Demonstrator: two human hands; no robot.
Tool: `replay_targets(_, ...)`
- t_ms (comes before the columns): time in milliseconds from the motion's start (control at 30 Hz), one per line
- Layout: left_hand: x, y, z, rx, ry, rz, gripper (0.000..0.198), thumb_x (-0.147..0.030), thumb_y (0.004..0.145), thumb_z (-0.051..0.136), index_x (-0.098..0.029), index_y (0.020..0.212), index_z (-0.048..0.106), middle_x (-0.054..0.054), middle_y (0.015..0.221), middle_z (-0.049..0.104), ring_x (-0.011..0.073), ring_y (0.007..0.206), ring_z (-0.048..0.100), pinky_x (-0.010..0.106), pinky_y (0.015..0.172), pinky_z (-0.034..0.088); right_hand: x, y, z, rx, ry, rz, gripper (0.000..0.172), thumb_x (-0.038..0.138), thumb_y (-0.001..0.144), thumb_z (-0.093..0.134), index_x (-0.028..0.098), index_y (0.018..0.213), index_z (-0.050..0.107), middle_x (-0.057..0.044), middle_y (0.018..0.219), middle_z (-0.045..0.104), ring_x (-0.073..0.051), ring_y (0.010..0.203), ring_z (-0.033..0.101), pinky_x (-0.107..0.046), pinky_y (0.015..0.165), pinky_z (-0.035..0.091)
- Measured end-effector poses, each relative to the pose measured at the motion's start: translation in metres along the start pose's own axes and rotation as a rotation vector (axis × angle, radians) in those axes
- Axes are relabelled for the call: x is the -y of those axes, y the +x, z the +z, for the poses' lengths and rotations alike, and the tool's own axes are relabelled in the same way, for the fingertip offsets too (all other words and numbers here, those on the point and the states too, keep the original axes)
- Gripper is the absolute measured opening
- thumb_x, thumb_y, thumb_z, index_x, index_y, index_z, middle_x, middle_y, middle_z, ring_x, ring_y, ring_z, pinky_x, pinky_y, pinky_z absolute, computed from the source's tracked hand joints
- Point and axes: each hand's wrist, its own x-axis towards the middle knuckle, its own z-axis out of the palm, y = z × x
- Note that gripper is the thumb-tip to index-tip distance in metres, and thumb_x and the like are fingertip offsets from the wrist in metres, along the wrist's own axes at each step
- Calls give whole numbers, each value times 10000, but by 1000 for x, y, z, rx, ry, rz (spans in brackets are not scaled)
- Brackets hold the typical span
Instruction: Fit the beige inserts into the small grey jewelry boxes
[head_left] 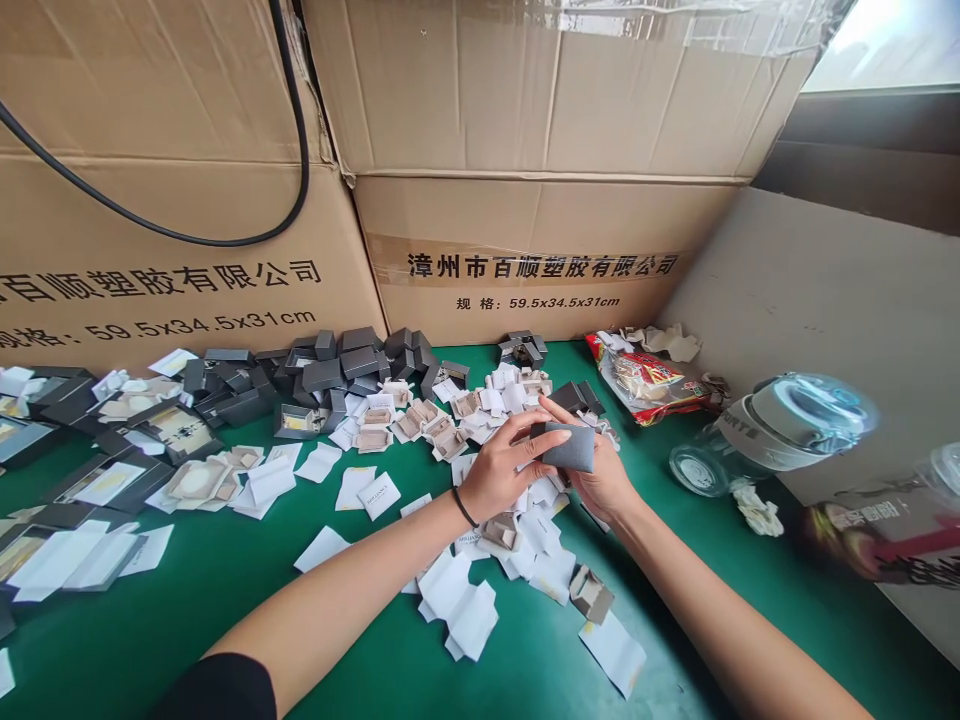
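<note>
A small dark grey box (573, 450) is held up over the middle of the table, between both hands. My left hand (504, 466), with a black band at the wrist, grips it from the left, fingers and thumb closed on its near side. Behind its right side, my right hand (604, 478) supports the same box; part of those fingers is hidden. Beneath the hands lie folded white paper slips (461, 600) and beige inserts (502, 532). One loose beige insert (591, 594) rests near the front, beside a white slip (613, 650).
Dark boxes (322, 375) are heaped along the back; larger open ones (176, 430) lie left. Brown cartons (540, 220) wall the rear, with a black cable (300, 150) hanging in front. At right are a snack bag (645, 380), clear bottle (750, 435), crumpled tissue (757, 508) and printed container (885, 530).
</note>
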Motion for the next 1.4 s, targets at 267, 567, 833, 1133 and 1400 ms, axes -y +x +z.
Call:
replay_targets(267, -3, -3, 1, -19, 108, -7, 539, -191, 823, 572, -367, 1314, 435, 76, 1249, 439, 206, 1195, 462, 358, 903, 515, -7, 2, 4, -89, -206, -120, 361, 310, 725, 604, 215, 1073, 588, -70, 1184, 588, -219, 1023, 577, -355, 840, 502)
replay_targets(567, 2, -2, 0, -141, 219, -169, 419, -331, 824, 568, -296, 1241, 538, 71, 1101, 467, 180, 1071, 510, 364, 915, 492, -11, 3, 4, -49, -142, -93, 497, 330, 773, 552, 279, 1248, 415, -39, 1136, 578, -151, 832, 577, -299, 716, 513)
replay_targets(833, 0, 1, -7, -165, 227, -184, 364, -419, 846, 497, -273, 1162, 605, 72, 1071, 448, 174, 1031, 498, 328, 867, 482, -15, 10, -3, 32, -389, -181, 361, 404, 767, 609, 198, 1062, 574, -46, 933, 588, -137, 665, 550, -294, 583, 507)
replay_targets(1133, -8, 21, -25, -35, 480, -193, 486, -537, 833, 452, -205, 1185, 500, 89, 1054, 446, 199, 1016, 515, 337, 890, 464, -28, 5, 0, -124, -978, -551, 608, 321, 793, 543, 215, 1346, 313, -139, 1344, 408, -295, 1234, 378, -520, 1002, 349)
replay_targets(1400, -13, 57, -90, 242, 732, -491, 368, -467, 810, 515, -217, 1079, 512, 48, 988, 505, 200, 837, 587, 335, 746, 493, -34, 5, 2, -4, -1077, -569, 462, 266, 866, 451, 227, 1320, 368, -103, 1330, 450, -256, 1223, 409, -476, 1009, 377)
